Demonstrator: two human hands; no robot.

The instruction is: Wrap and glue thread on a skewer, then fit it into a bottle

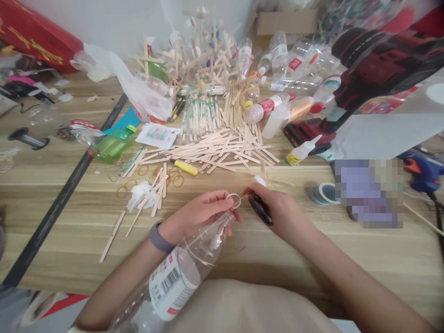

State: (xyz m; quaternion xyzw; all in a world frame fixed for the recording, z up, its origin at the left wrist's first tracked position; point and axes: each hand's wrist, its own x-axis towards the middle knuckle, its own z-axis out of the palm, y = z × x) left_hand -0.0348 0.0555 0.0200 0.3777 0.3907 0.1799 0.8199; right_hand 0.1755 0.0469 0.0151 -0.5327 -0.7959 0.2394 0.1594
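A large clear plastic bottle (176, 277) with a white label lies slanted over my left forearm, its open neck pointing up and right. My left hand (211, 208) is closed at the neck, pinching a small white ring (234, 200) just above the mouth. My right hand (274, 203) is wrapped round a black-handled tool (260, 209). The tool's tip comes close to the ring's right side; whether they touch is unclear. Inside the bottle, thin pale strips show near the shoulder.
Wooden sticks (215, 150), a yellow cutter (186, 167) and rubber bands lie ahead. A green bottle (114, 144) is at the left. Toward the right are a glue bottle (301, 151), a wire spool (325, 193), a red power tool (381, 69) and a blue glue gun (421, 169).
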